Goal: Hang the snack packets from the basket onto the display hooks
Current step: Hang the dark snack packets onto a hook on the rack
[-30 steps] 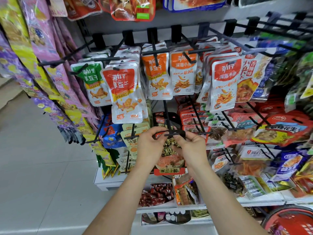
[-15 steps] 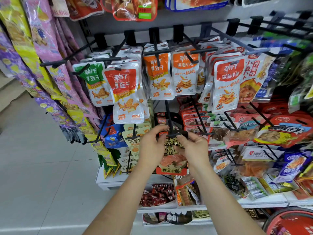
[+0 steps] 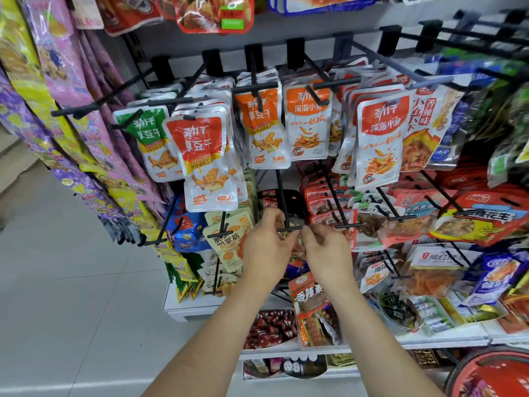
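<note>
L hand (image 3: 266, 249) + R hand (image 3: 326, 250) pinch packet (image 3: 298, 245) top | now tucked up at hook (image 3: 282, 193) tip | threading prob underway

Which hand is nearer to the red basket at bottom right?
Right. The right hand is up and left of the red basket; the left hand lies even farther left. Both pinch a snack packet.

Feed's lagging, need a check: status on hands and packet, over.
Pinching snack packet: left hand, right hand. Packet at hook crossbar, mostly hidden; threading unclear. Stocked neighbouring hooks close on both sides.
</note>
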Action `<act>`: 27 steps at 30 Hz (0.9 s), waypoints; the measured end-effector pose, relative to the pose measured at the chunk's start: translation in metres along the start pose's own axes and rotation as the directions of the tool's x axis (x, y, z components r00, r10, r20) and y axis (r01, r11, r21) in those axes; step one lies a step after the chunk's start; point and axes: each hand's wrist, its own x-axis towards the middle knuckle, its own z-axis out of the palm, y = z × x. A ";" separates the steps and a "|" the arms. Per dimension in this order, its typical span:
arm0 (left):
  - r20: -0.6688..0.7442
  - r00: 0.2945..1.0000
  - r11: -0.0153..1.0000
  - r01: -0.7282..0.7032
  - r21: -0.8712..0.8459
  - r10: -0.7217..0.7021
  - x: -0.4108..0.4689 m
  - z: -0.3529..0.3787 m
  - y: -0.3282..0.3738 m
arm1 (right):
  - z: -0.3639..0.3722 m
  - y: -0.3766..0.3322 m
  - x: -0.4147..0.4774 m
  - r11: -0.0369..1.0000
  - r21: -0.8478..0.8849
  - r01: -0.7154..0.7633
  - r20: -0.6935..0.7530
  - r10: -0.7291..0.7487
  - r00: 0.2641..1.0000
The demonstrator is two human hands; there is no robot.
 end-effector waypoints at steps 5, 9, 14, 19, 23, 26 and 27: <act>-0.012 0.989 0.986 0.144 -0.085 -0.145 0.015 0.017 0.008 | -0.006 0.006 -0.013 0.993 -0.045 0.108 -0.010 -0.108 0.994; 0.044 0.986 0.982 0.165 -0.096 -0.162 0.023 0.017 0.007 | -0.002 0.008 -0.011 0.981 0.137 0.138 0.119 -0.155 0.981; 0.163 0.972 0.964 0.200 -0.178 -0.171 0.015 0.006 0.001 | 0.013 0.010 0.005 0.961 0.274 0.045 0.230 -0.111 0.967; 0.266 0.944 0.967 0.230 -0.107 -0.196 0.011 -0.002 -0.005 | 0.023 0.008 0.026 0.935 0.351 -0.054 0.298 -0.057 0.953; 0.333 0.914 0.967 0.255 -0.021 -0.233 0.019 -0.003 -0.007 | 0.025 0.005 0.039 0.939 0.332 -0.088 0.354 -0.037 0.935; 0.344 0.907 0.969 0.245 0.033 -0.241 0.021 -0.002 -0.005 | 0.021 0.011 0.042 0.968 0.241 -0.073 0.417 -0.036 0.908; 0.349 0.904 0.968 0.244 0.052 -0.247 0.019 -0.002 -0.002 | 0.018 0.012 0.040 0.978 0.200 -0.066 0.446 -0.030 0.895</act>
